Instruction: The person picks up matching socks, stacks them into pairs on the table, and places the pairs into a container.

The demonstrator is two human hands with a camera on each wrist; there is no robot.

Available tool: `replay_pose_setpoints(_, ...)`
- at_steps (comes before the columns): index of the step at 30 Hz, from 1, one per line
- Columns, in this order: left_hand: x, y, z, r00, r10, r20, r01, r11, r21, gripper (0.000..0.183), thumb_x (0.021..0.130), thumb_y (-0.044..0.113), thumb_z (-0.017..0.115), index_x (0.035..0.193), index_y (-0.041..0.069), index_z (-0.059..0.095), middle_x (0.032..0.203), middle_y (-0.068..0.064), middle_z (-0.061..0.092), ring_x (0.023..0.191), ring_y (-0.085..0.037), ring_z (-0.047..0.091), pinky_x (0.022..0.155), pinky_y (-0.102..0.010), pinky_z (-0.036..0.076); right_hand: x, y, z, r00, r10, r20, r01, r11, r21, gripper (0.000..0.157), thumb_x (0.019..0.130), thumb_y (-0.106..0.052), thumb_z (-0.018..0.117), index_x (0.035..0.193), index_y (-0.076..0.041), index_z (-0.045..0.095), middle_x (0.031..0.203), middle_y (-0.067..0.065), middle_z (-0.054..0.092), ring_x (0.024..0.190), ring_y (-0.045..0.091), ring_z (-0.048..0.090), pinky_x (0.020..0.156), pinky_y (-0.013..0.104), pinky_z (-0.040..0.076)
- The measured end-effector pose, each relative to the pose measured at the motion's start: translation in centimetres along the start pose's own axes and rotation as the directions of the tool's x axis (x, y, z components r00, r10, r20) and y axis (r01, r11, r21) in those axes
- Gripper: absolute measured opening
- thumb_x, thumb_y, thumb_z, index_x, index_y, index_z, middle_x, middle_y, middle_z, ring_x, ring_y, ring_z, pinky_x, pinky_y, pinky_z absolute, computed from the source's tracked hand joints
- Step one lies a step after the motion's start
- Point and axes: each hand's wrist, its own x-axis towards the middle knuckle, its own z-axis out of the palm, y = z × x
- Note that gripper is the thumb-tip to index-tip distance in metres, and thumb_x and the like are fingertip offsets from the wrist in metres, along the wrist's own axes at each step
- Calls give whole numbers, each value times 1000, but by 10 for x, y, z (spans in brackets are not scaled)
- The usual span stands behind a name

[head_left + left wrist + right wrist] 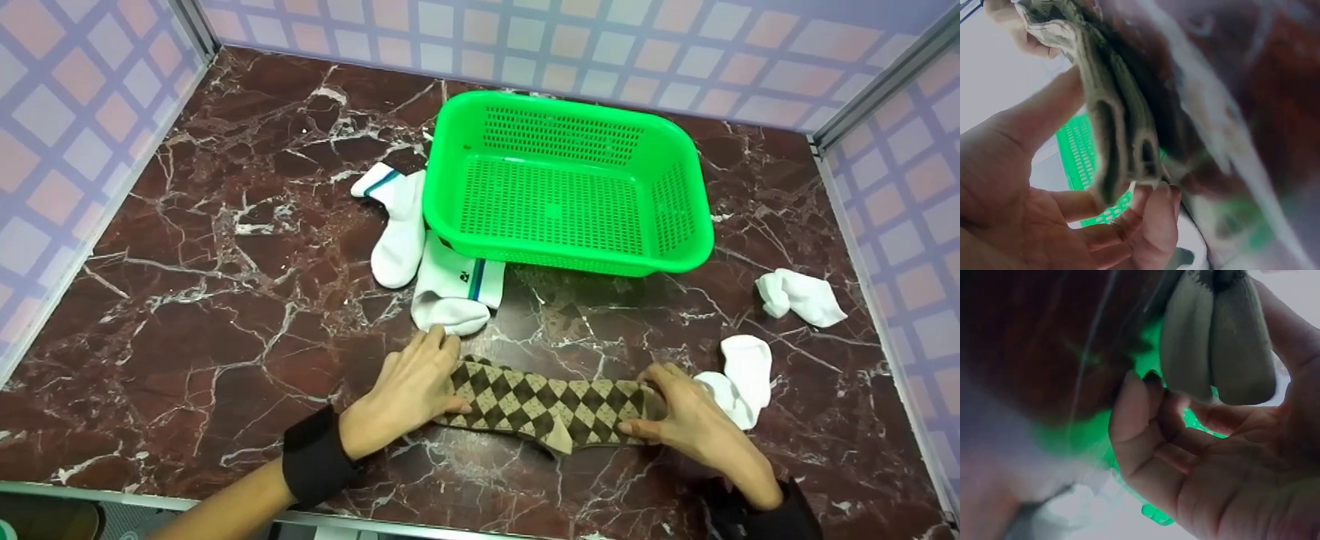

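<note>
A pair of brown and tan argyle socks (525, 405) lies stretched sideways on the marbled table, one sock on top of the other, with a tan heel sticking out at the near edge. My left hand (409, 390) grips the cuff end, thumb on the near side and fingers at the far side. In the left wrist view the two cuff openings (1109, 135) show one against the other. At the other end my right hand (694, 420) holds the toes, its thumb over the fabric. Two plain toe ends (1241, 349) sit side by side in the right wrist view.
A green plastic basket (555, 259) stands beyond the socks. Left of it lies a white striped sock (397, 247), and another striped white sock (450, 281) sits against its front. Two white bundles, a near sock (748, 375) and a far sock (806, 296), lie at the right.
</note>
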Motion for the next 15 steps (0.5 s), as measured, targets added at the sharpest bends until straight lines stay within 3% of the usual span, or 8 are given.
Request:
replay_pose_setpoints(5,-3,1,0,996,83,-30,-84,994,-62,43,73,11,83,98,7,48,69,2,44,62,-19,48,44,-28,39,-1,-6,-3,1000,-12,6,12,999,35,37,71,-22,85,93,-10,58,76,-3,46,64,13,42,55,28,39)
replay_pose_setpoints(8,-3,0,-3,988,132,-78,-139,985,-98,42,71,-7,77,100,6,48,64,3,45,55,-17,47,40,-25,36,-3,-9,-8,999,-32,15,30,996,90,31,73,-14,83,91,-13,58,72,-6,49,62,10,46,52,26,42)
replay_pose_setpoints(11,-1,-1,-10,977,164,-135,-184,971,-153,40,71,-17,68,103,1,52,67,-3,55,55,-18,52,42,-21,40,-3,-9,-16,994,-107,-31,110,984,142,29,73,-8,82,90,-13,59,73,-5,56,62,9,52,51,25,47)
replay_pose_setpoints(15,10,-2,-29,962,173,-209,-221,947,-234,31,74,-20,61,100,-3,58,82,-12,65,64,-20,60,55,-24,50,-4,-10,-33,984,-151,-92,170,947,272,28,76,4,76,98,-9,62,89,8,65,72,18,64,55,26,55)
